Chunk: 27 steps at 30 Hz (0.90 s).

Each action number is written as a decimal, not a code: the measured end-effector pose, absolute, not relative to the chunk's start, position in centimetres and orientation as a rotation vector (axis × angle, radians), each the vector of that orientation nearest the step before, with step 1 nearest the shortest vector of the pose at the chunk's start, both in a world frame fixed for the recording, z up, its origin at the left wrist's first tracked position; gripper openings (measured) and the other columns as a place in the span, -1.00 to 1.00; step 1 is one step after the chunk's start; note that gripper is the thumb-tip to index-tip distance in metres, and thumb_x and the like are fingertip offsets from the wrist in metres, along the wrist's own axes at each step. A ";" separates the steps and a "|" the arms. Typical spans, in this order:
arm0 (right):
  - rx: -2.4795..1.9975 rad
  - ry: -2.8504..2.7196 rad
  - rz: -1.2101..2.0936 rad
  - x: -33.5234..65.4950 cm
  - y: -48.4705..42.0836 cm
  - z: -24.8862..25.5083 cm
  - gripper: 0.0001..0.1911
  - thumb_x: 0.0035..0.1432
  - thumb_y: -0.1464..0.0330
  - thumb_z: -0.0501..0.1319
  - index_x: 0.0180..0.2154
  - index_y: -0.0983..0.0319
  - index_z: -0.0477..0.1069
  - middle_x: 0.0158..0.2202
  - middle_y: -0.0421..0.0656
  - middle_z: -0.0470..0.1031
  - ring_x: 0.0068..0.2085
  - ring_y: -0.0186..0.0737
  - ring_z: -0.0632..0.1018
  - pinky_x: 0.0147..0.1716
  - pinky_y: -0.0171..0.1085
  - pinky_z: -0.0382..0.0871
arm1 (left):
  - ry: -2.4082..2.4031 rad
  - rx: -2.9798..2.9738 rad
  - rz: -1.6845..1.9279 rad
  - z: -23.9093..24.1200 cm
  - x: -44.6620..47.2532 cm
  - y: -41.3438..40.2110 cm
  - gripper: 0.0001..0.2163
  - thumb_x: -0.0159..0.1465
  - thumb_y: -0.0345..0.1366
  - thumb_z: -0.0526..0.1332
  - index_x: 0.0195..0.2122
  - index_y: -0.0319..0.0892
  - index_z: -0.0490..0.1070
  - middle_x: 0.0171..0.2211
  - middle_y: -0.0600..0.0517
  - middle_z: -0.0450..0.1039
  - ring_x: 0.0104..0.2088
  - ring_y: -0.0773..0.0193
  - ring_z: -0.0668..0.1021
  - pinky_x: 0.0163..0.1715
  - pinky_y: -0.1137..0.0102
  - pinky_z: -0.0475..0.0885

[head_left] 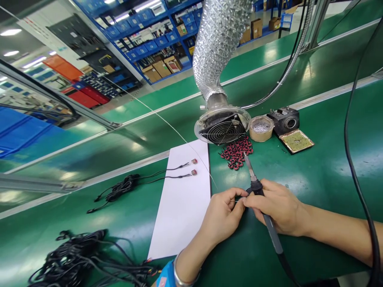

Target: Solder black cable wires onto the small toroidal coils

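Note:
My right hand is closed around a soldering iron, whose metal tip points up toward a pile of small red-and-black coils. My left hand is pinched shut right against the right hand's fingertips; what it pinches is too small to make out. A thin solder wire runs from the upper left down toward the hands. Both hands rest on the green bench.
A white sheet carries two black leads with small sensors. Black cable bundles lie at the lower left. A fume duct with fan grille, a tin and an iron stand with sponge sit behind.

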State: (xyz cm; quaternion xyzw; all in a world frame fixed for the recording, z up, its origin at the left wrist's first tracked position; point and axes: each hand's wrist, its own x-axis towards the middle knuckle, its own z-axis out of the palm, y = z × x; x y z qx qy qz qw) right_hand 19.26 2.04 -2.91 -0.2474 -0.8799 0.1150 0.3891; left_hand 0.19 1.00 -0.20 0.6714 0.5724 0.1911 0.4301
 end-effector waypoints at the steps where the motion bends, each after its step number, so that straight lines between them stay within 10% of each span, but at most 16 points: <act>1: -0.614 -2.243 0.304 19.3 2.1 -2.8 -0.76 0.26 0.52 0.03 -0.07 0.22 0.34 -0.45 -0.18 0.41 -0.41 -0.18 0.27 -0.44 -0.26 0.16 | 1.428 1.690 0.485 -0.2 0.3 1.0 -0.76 0.28 -0.26 0.10 -0.22 -0.25 0.53 -0.67 0.26 -0.09 -0.63 0.39 0.07 -0.58 0.45 0.02; 14: -0.498 -2.386 0.226 20.7 3.0 -1.2 -0.68 0.35 0.55 -0.07 -0.11 0.17 0.40 -0.56 -0.23 0.25 -0.42 -0.17 0.17 -0.42 -0.23 -0.01 | 1.433 1.881 0.555 -0.5 0.3 0.5 -0.78 0.27 -0.27 0.14 -0.20 -0.24 0.53 -0.69 0.25 -0.04 -0.69 0.40 0.14 -0.63 0.46 0.05; 20: -0.508 -2.185 0.415 21.2 3.7 -1.6 -0.78 0.29 0.51 0.07 -0.05 0.22 0.33 -0.40 -0.19 0.47 -0.40 -0.22 0.26 -0.33 -0.23 0.17 | 1.304 2.190 0.730 -1.5 0.0 0.9 -0.80 0.31 -0.45 0.11 -0.23 -0.20 0.54 -0.45 0.06 0.54 -0.48 0.35 0.53 -0.44 0.50 0.37; 27: -0.578 -2.149 0.478 20.8 3.9 -2.1 -0.84 0.28 0.54 0.08 -0.14 0.25 0.34 -0.40 -0.19 0.45 -0.42 -0.26 0.25 -0.36 -0.28 0.18 | 1.204 2.567 0.879 -2.2 -0.6 1.5 -0.72 0.31 -0.53 0.08 -0.25 -0.13 0.58 -0.57 0.10 0.48 -0.57 0.35 0.49 -0.54 0.50 0.35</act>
